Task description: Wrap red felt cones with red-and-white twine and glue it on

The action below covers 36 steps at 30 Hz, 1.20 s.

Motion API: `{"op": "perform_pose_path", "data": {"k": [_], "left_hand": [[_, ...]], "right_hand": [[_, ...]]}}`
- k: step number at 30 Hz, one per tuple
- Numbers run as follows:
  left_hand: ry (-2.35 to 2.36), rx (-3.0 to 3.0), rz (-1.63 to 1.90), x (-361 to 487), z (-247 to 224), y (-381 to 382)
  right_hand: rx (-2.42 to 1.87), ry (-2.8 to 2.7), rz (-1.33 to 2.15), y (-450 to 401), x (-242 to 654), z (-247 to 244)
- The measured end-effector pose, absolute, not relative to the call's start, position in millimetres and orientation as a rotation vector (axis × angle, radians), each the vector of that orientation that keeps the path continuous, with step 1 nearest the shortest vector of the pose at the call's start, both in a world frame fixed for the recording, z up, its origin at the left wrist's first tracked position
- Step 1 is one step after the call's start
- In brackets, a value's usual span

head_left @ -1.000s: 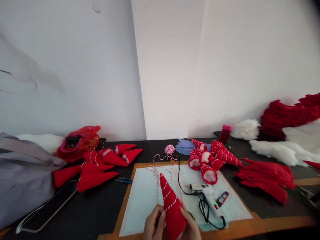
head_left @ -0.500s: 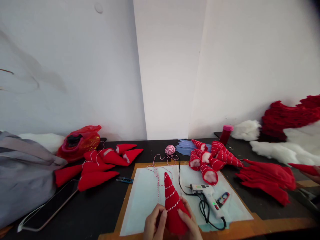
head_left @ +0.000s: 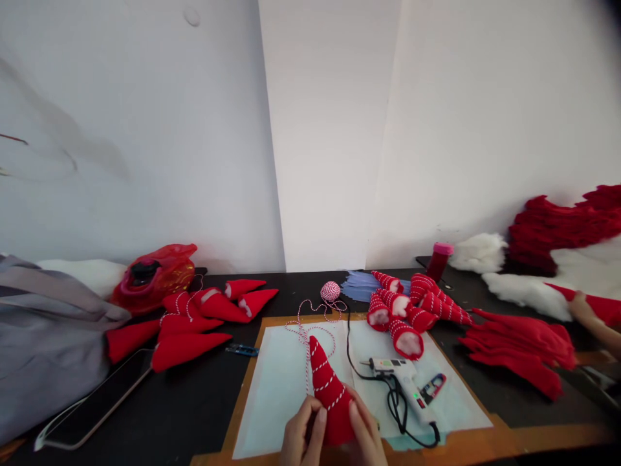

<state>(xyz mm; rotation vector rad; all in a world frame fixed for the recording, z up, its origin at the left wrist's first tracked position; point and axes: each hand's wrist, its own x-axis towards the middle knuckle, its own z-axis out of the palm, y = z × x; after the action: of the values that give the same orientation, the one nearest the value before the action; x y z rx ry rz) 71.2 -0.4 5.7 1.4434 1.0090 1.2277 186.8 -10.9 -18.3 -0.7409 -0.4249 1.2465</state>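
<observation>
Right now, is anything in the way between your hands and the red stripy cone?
Nothing visible is in the way: the left hand and the right hand both touch the red felt cone wrapped in red-and-white twine directly.

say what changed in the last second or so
The red felt cone, wound with red-and-white twine, tilted upright, then leaned back left between the person's left hand and right hand; neither let go. A co-worker's hand came in from the right edge, holding a red felt piece. The glue gun, twine ball and striped cones stayed put.
</observation>
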Motion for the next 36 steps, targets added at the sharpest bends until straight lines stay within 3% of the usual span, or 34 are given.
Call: {"op": "perform_pose_path", "data": {"k": [12, 22, 36], "left_hand": [[0.923, 1.436, 1.137, 68, 7, -1], [0.969, 1.458, 1.206, 71, 8, -1], [0.944, 1.418, 1.154, 68, -2, 4]], "right_hand": [[-0.532, -0.090, 1.783, -19, 194, -10], [-0.612, -0.274, 1.429, -8, 189, -23], [-0.528, -0.205, 1.543, -17, 203, -6]]}}
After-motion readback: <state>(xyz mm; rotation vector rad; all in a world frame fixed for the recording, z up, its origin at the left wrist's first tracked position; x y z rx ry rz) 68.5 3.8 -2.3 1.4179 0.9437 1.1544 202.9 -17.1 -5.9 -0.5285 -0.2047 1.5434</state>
